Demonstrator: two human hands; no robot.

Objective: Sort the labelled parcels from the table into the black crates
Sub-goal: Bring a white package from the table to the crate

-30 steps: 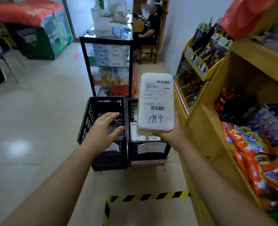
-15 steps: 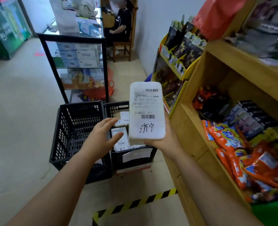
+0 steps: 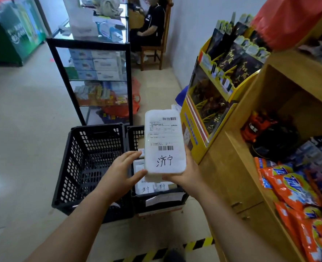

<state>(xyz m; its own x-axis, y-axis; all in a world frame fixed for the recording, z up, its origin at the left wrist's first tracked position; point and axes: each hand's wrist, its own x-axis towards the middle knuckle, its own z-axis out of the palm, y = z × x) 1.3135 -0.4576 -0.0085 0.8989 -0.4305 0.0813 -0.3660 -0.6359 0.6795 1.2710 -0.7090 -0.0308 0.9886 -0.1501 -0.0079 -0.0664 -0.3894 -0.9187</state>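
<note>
Right hand (image 3: 186, 173) grips parcel (image 3: 164, 142) from beneath; left hand (image 3: 122, 173) spread beside. Risk: one-handed hold tips it outside right crate (image 3: 162, 200).

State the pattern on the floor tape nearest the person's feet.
Black and yellow diagonal stripes on the floor tape, seen in the head view.

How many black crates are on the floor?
2. The left black plastic crate looks empty. The right black plastic crate touches it and holds white labelled parcels; the held white parcel partly hides it.
</note>
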